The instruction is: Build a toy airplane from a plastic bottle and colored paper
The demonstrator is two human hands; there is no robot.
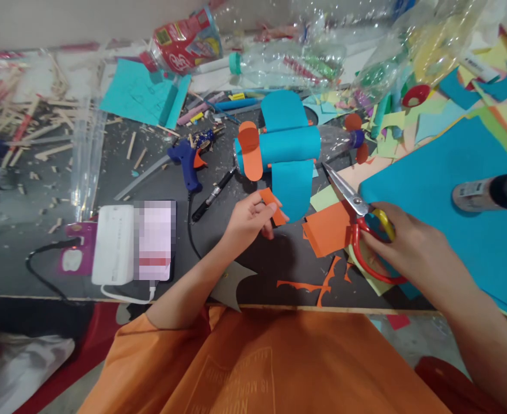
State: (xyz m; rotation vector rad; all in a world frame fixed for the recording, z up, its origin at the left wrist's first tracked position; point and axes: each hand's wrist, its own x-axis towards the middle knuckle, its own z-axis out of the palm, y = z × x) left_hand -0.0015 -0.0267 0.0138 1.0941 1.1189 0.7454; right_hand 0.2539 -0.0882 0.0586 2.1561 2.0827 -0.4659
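Between the fingers of my left hand (pixel 253 217) is a small orange paper piece (pixel 278 211), just below the blue paper plane model (pixel 290 145). The model has a clear bottle end, blue wings and orange rounded tail and propeller parts. My right hand (pixel 402 238) is closed on the scissors (pixel 357 204) by their red and yellow handles. Their blades point up and left, towards the model, and look nearly closed. A folded orange sheet (pixel 328 229) lies between my two hands, with thin orange scraps (pixel 305 284) below it.
A blue glue gun (pixel 188 164) and a black pen (pixel 213 195) lie left of the model. Further left are a phone (pixel 155 241), a white power bank (pixel 114 244) and wood sticks. Plastic bottles (pixel 288 62) line the back. Blue sheets (pixel 426 167) and a small bottle (pixel 477 194) are right.
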